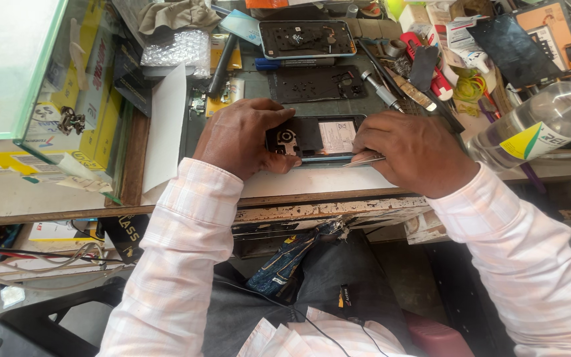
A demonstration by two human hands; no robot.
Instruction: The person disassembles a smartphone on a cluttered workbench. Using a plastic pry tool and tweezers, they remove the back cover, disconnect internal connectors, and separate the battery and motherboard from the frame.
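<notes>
An opened smartphone point(322, 137) lies face down on the worn workbench point(312, 182), its dark inner parts and a white label showing. My left hand point(242, 135) grips its left end near the camera cutout. My right hand point(414, 152) holds a thin flat metal pry tool point(365, 159) whose tip rests at the phone's lower right edge. Both arms wear pale pink checked sleeves.
Behind the phone lie a dark back cover point(315, 84) and another opened phone point(307, 38). Screwdrivers point(381, 89), tweezers and red-handled tools crowd the right rear. A clear plastic bottle point(536, 125) lies at the right. A glass case point(28, 73) with yellow boxes stands at the left.
</notes>
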